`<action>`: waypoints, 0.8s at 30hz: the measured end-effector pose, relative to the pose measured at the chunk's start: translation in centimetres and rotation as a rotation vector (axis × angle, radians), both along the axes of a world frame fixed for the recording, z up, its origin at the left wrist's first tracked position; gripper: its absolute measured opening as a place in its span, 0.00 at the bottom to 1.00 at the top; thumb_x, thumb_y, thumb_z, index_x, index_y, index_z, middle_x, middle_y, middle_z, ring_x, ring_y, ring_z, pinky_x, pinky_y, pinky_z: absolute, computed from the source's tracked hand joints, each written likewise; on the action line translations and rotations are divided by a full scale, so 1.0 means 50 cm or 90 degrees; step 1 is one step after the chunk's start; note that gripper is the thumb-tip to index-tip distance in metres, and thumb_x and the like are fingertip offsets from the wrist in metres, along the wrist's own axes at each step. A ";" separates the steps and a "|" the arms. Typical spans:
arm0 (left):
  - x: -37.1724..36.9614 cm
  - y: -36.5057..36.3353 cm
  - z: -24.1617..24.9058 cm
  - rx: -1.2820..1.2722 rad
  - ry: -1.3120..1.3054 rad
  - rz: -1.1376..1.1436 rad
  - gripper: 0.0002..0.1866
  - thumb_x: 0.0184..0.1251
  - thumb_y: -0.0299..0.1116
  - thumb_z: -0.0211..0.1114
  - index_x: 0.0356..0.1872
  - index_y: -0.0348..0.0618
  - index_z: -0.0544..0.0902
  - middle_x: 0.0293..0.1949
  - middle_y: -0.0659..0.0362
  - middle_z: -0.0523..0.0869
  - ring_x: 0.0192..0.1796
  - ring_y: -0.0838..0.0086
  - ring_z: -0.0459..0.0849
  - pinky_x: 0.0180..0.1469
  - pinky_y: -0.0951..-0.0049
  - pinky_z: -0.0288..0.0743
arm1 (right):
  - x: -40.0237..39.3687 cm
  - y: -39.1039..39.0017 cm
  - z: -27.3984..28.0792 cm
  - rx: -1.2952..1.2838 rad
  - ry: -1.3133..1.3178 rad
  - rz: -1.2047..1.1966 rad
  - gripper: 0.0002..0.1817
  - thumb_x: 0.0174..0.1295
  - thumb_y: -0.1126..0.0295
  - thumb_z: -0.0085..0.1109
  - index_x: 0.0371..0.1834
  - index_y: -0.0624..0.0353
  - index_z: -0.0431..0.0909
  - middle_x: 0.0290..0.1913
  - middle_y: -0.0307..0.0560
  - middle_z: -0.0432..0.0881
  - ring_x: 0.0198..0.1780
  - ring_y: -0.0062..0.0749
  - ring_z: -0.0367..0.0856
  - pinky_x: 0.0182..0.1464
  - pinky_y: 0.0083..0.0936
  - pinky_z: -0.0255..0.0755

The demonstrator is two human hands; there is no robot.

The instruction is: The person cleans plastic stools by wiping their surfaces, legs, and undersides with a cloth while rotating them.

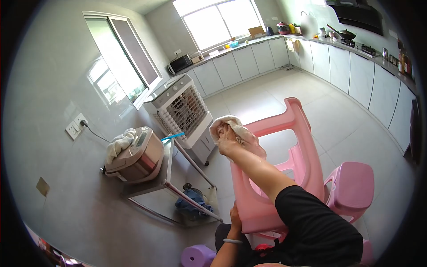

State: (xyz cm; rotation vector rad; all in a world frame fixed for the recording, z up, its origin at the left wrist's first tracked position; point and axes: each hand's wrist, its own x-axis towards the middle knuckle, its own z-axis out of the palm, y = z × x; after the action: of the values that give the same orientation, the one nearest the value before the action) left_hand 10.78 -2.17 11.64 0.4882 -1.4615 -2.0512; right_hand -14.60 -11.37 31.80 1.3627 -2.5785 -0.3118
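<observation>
A pink plastic chair (307,151) is tipped over in front of me, with its open frame facing up. My right hand (227,139) is closed around a pale, damp-looking cloth (242,131) and presses it against the chair's far left end. Lower down, my left hand (235,218) grips the chair's near left edge; its fingers are partly hidden behind the plastic. A light band circles the left wrist.
A pink stool (353,187) stands at the right, a purple stool (198,256) at lower left. Left of me, a metal stand (169,178) carries a rice cooker (138,155) with a cloth on top. Beyond it is an air cooler (182,111). Cabinets (271,53) line the far walls.
</observation>
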 end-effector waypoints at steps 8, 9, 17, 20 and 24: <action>0.024 0.026 0.064 -0.230 -0.011 0.028 0.30 0.85 0.49 0.42 0.50 0.30 0.84 0.39 0.52 0.90 0.39 0.70 0.88 0.41 0.68 0.83 | 0.114 0.068 -0.015 0.007 0.009 0.125 0.25 0.61 0.54 0.58 0.58 0.54 0.86 0.69 0.52 0.76 0.73 0.48 0.67 0.71 0.47 0.58; 0.023 0.022 0.060 -0.199 -0.011 0.015 0.30 0.85 0.50 0.42 0.49 0.31 0.84 0.39 0.52 0.90 0.39 0.70 0.88 0.40 0.68 0.83 | 0.130 0.082 -0.012 0.034 -0.010 0.138 0.25 0.61 0.54 0.59 0.58 0.53 0.86 0.69 0.51 0.77 0.73 0.46 0.67 0.70 0.48 0.58; 0.006 -0.009 -0.010 -0.039 -0.006 -0.039 0.30 0.84 0.53 0.46 0.46 0.31 0.84 0.38 0.53 0.89 0.37 0.70 0.87 0.39 0.67 0.83 | 0.287 0.255 -0.039 -0.089 -0.054 0.306 0.24 0.52 0.60 0.60 0.45 0.68 0.86 0.54 0.62 0.82 0.59 0.53 0.77 0.59 0.52 0.70; 0.009 -0.019 -0.035 -0.031 0.001 -0.061 0.31 0.84 0.53 0.46 0.46 0.31 0.84 0.38 0.53 0.89 0.37 0.70 0.87 0.40 0.67 0.83 | 0.361 0.330 -0.094 -0.159 -0.097 0.403 0.28 0.51 0.62 0.62 0.55 0.69 0.80 0.56 0.61 0.80 0.61 0.53 0.76 0.61 0.52 0.68; 0.011 -0.011 -0.045 0.095 0.023 -0.127 0.31 0.84 0.53 0.47 0.46 0.30 0.85 0.38 0.52 0.89 0.37 0.70 0.87 0.40 0.67 0.83 | 0.452 0.493 -0.049 -0.137 -0.091 0.457 0.36 0.50 0.47 0.72 0.58 0.62 0.80 0.61 0.60 0.78 0.67 0.59 0.73 0.68 0.62 0.61</action>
State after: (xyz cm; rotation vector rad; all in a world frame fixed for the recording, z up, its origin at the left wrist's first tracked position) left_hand 11.35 -2.70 9.40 0.3737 -1.3895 -2.3254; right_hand 8.01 13.28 29.34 2.1364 -1.9520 0.1819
